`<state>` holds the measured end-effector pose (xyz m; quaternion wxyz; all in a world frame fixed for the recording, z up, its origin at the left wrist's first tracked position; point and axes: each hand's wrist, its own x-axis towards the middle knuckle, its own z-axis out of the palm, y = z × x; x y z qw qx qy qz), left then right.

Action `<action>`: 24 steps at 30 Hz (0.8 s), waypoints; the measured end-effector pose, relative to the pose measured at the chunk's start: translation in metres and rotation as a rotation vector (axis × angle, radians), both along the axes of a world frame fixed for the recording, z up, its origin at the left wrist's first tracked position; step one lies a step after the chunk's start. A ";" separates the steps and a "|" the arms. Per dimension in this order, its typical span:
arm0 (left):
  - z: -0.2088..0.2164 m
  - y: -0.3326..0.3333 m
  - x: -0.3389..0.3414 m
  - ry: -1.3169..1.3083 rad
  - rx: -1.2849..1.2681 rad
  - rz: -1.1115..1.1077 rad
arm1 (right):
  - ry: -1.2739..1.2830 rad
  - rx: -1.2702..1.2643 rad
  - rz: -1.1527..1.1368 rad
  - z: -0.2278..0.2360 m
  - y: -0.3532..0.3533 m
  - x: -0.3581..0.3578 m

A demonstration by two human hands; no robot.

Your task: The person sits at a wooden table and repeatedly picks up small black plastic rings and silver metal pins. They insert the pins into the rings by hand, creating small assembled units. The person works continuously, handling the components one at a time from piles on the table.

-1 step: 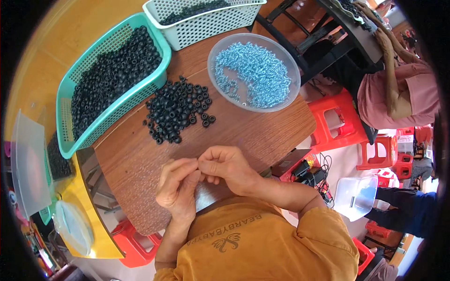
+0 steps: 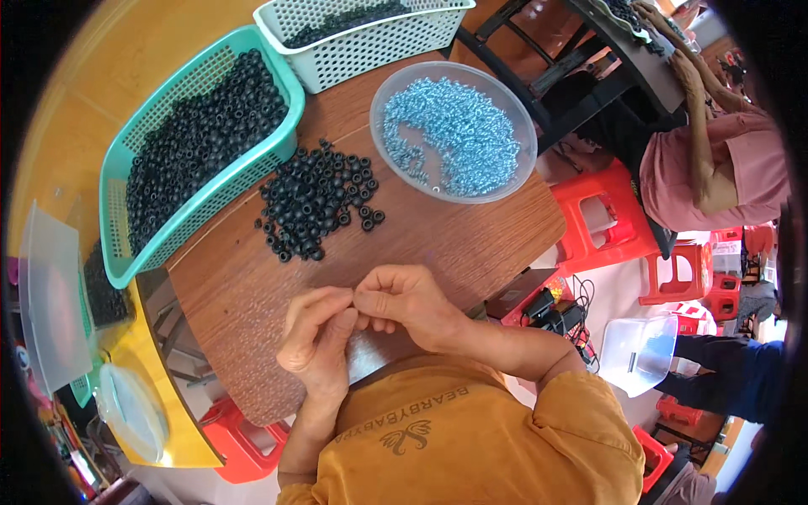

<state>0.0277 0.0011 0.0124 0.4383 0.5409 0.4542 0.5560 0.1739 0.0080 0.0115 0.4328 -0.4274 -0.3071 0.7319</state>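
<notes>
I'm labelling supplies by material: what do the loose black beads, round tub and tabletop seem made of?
Loose black beads: matt, perhaps plastic or painted wood; dull, even black leaves it open.
Round tub: likely smooth plastic, by its translucent wall.
Tabletop: wood or wood-look laminate, lightly glossy, from its brown grain and sheen.

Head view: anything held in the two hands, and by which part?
Cannot be told. The left hand and right hand have their fingertips close together; anything between them is hidden or too small to make out.
</notes>
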 end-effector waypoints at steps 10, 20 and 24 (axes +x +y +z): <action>-0.013 0.007 -0.010 -0.554 -0.463 -0.107 | -1.204 0.836 -0.334 0.025 0.075 0.089; -0.016 0.009 -0.010 -0.538 -0.483 -0.151 | -1.823 1.101 -0.002 0.001 0.125 0.115; -0.017 0.010 -0.012 -0.571 -0.488 -0.167 | -1.799 1.066 -0.091 0.012 0.122 0.125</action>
